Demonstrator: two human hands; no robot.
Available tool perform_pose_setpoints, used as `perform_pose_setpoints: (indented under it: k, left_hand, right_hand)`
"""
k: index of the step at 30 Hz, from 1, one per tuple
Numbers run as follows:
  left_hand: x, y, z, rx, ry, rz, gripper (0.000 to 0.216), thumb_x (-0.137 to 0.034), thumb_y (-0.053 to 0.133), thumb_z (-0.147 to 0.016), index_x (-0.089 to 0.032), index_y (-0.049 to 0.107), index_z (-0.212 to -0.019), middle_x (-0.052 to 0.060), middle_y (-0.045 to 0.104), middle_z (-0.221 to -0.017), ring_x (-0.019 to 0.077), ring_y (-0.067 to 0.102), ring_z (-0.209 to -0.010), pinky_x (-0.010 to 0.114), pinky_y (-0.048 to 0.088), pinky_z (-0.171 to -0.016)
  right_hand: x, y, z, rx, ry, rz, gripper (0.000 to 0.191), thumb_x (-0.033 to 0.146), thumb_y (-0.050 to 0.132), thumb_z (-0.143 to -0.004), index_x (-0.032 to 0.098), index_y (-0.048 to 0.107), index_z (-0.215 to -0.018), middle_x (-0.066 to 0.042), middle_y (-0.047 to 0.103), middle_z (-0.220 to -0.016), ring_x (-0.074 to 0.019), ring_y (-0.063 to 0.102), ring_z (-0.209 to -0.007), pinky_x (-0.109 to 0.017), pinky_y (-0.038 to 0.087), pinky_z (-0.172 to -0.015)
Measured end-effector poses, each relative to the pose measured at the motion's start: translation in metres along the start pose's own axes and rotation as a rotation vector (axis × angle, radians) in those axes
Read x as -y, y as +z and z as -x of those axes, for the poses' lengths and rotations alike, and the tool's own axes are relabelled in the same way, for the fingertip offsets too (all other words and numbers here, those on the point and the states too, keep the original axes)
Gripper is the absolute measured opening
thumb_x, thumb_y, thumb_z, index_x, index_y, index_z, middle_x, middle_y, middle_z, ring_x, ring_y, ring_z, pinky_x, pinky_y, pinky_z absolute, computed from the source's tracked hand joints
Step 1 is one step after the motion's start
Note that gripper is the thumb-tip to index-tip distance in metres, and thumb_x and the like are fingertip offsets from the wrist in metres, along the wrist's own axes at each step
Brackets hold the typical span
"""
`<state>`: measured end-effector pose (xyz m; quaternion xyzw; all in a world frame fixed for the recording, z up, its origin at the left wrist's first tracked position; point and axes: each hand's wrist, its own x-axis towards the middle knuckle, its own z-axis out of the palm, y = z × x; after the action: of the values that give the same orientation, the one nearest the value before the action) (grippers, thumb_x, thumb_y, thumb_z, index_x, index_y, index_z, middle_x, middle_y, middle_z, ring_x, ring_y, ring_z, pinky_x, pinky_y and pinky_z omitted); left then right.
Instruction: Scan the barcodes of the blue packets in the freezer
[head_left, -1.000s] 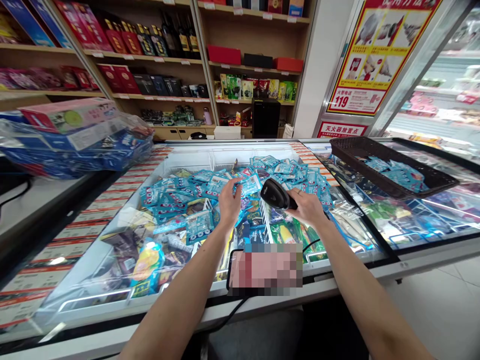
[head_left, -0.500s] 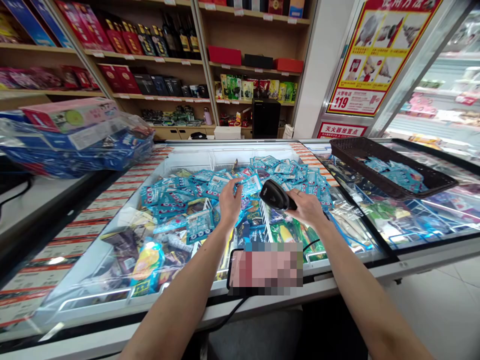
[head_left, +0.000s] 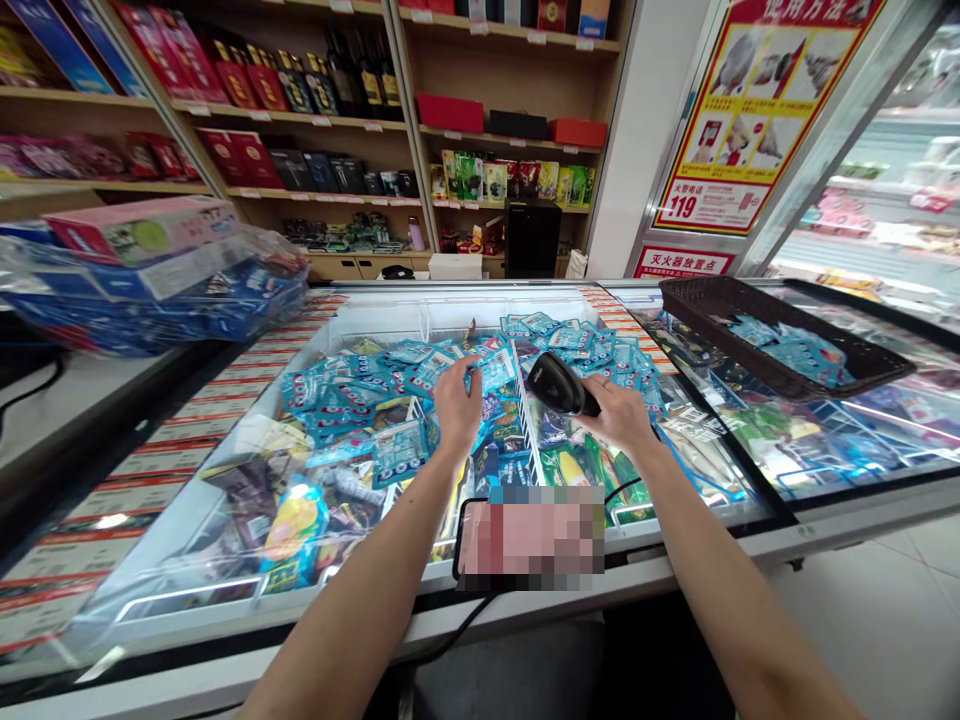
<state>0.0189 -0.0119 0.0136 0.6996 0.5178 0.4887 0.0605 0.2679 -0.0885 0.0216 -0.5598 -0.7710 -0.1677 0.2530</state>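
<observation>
My right hand (head_left: 616,412) is wrapped round a black handheld barcode scanner (head_left: 556,384), its head pointing left toward the packet. In my left hand (head_left: 457,402) the fingers pinch the edge of a small blue snack packet (head_left: 495,370) with a white label side up. Around both hands, many similar blue packets (head_left: 341,392) lie in loose piles on the glass top of a freezer. One blue packet (head_left: 401,450) rests apart, below and left of my left hand. The scanner's grip is mostly hidden inside my right hand.
A phone (head_left: 472,540) with a blurred screen lies at the freezer's front edge, near a black cable. At right, a dark woven basket (head_left: 679,295) holds more blue packets. Plastic-wrapped boxes (head_left: 150,275) stand at left. Shelves of bottles and boxes (head_left: 450,110) rise behind.
The scanner in my right hand has tilted and shifted slightly to the right, away from the packet. My left hand and its packet have moved a little left.
</observation>
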Motion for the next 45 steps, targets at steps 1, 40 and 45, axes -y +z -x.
perform_pose_setpoints:
  k: [1,40,45]
  left_hand:
    - [-0.001,-0.001,0.000,-0.031,-0.008,-0.051,0.029,-0.032,0.040,-0.088,-0.023,0.056,-0.110,0.008,0.059,-0.103,0.0229,0.052,-0.100,0.038,0.037,-0.087]
    - [0.007,0.011,-0.002,0.282,0.406,-0.444,0.039,-0.025,0.030,-0.090,-0.023,0.053,-0.121,0.007,0.058,-0.123,0.0216,0.042,-0.125,0.046,0.017,-0.110]
    - [-0.003,0.028,-0.002,0.442,0.477,-0.369,0.045,-0.027,0.025,-0.092,-0.022,0.040,-0.134,0.005,0.044,-0.138,0.0180,0.038,-0.129,0.040,0.021,-0.109]
  right_hand:
    - [-0.002,0.000,0.000,-0.009,0.041,0.017,0.035,0.040,0.053,-0.080,0.019,0.056,-0.108,-0.006,0.064,-0.096,-0.0194,0.060,-0.078,-0.026,0.038,-0.061]
    - [-0.020,-0.002,0.002,-0.084,0.345,0.094,0.032,0.041,0.056,-0.077,0.021,0.057,-0.102,-0.007,0.064,-0.092,-0.0222,0.060,-0.077,-0.029,0.037,-0.057]
    - [-0.019,-0.001,0.000,-0.052,0.334,0.109,0.032,0.042,0.056,-0.077,0.021,0.057,-0.101,-0.007,0.065,-0.090,-0.0219,0.060,-0.077,-0.028,0.038,-0.057]
